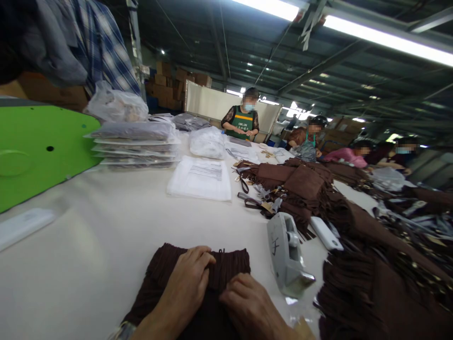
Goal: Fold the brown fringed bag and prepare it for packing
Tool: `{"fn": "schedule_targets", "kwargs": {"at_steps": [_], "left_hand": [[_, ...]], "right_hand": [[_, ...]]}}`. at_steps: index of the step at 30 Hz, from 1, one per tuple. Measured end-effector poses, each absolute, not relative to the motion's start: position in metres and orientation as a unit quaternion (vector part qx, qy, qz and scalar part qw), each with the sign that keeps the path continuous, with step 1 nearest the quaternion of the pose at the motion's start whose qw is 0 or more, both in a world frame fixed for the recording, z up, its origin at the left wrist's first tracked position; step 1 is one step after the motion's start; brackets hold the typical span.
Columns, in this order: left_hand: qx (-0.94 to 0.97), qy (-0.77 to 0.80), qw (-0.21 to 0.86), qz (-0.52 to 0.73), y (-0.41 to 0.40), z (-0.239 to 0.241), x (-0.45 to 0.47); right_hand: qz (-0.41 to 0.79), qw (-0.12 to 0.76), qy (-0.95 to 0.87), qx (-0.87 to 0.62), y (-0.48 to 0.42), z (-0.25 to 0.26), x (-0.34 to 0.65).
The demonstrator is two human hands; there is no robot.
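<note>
A dark brown fringed bag (pixel 231 264) lies on the white table directly before me, its strips of fringe running toward the far edge. My left hand (pixel 191 271) rests across the fringe, fingers extended and slightly bent, the thumb apart from them. Lower on the right side, my right hand (pixel 247 302) has its fingers curled together against the bag near the fringe; its fingertips are partly hidden. To the right of that hand stands a grey tape dispenser (pixel 279 252) with a metal cutting end.
Brown fringed bags (pixel 300 182) are piled along the right. A white printed plastic bag (pixel 200 178) lies ahead, near stacked packed bags (pixel 138 146). A green board (pixel 42 146) juts in from the left. A white device (pixel 326 233) lies beyond the dispenser. Several co-workers (pixel 244 120) work farther back.
</note>
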State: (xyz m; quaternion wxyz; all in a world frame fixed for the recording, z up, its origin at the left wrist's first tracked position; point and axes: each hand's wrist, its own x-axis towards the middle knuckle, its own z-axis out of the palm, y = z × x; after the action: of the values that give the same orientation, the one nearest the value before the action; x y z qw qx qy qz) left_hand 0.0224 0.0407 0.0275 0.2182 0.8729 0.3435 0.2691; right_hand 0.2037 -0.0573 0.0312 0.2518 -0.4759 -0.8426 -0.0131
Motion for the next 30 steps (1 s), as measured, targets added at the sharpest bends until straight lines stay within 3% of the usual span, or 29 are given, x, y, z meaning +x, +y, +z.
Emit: {"fn": "schedule_targets", "kwargs": {"at_steps": [4,10,13,22,30], "left_hand": [[0.870,0.350,0.207,0.278,0.045,0.031,0.011],[0.868,0.362,0.183,0.286,0.046,0.036,-0.006],[0.861,0.375,0.182,0.292,0.047,0.034,-0.016],[0.843,0.400,0.190,0.306,0.066,0.030,-0.041],[0.836,0.411,0.184,0.313,0.075,0.031,-0.061]], "right_hand": [[0.002,0.235,-0.827,-0.510,-0.053,0.050,0.202],[-0.097,0.037,-0.837,-0.538,-0.002,0.066,0.198],[-0.105,-0.013,-0.845,-0.524,0.010,0.061,0.197],[0.094,0.126,-0.826,-0.541,-0.018,0.060,0.210],[0.187,0.134,-0.859,-0.458,-0.051,0.069,0.209]]}}
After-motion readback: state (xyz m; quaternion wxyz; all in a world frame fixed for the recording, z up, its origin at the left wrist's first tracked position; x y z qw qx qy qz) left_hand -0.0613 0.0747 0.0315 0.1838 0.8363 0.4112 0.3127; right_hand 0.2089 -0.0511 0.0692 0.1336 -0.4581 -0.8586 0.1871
